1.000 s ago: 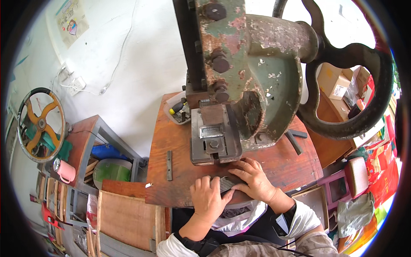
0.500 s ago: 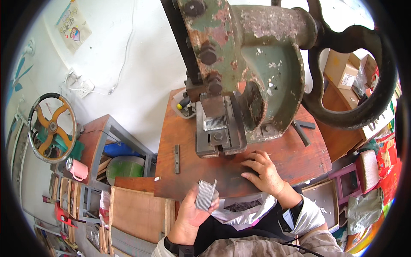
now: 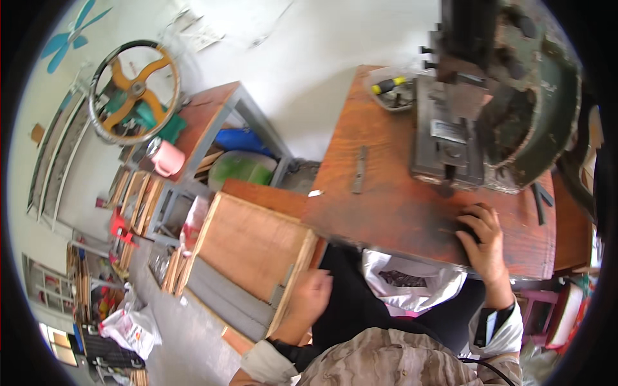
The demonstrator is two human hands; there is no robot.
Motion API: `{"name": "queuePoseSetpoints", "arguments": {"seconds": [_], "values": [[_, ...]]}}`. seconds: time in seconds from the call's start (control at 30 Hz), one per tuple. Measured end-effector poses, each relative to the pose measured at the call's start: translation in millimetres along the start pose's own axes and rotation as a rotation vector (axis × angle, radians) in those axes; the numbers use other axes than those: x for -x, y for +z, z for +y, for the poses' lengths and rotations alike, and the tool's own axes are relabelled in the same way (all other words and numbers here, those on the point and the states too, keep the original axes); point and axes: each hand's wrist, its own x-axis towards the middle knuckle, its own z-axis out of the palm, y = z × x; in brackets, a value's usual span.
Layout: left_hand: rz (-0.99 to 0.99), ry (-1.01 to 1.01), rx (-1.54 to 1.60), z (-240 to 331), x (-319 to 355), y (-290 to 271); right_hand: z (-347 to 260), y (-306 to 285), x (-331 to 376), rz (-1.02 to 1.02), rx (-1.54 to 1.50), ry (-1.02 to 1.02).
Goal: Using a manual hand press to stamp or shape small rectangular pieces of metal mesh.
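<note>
Right hand (image 3: 484,238) lies curled over small dark metal pieces (image 3: 465,226) on the wooden surface (image 3: 393,206) before the press (image 3: 489,96); left hand (image 3: 310,297), grip unclear, lowered beside a wooden tray (image 3: 254,248)

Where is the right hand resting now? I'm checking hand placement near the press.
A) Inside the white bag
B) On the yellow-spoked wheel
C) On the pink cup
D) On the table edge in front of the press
D: the right hand lies flat on the table near its front edge, just before the press, while the left hand is down beside the wooden crate.
</note>
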Motion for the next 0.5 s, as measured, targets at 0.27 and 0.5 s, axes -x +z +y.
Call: {"name": "queuePoseSetpoints", "arguments": {"seconds": [0.27, 0.5], "values": [[-0.109, -0.273, -0.848, -85.5, 68.3, -92.9, -10.6, 9.4, -6.8, -0.041, 0.004, 0.028], [-0.135, -0.258, -0.531, -75.3, 57.9, -103.9, -19.5, 9.7, -6.6, 0.018, 0.084, -0.109]]}}
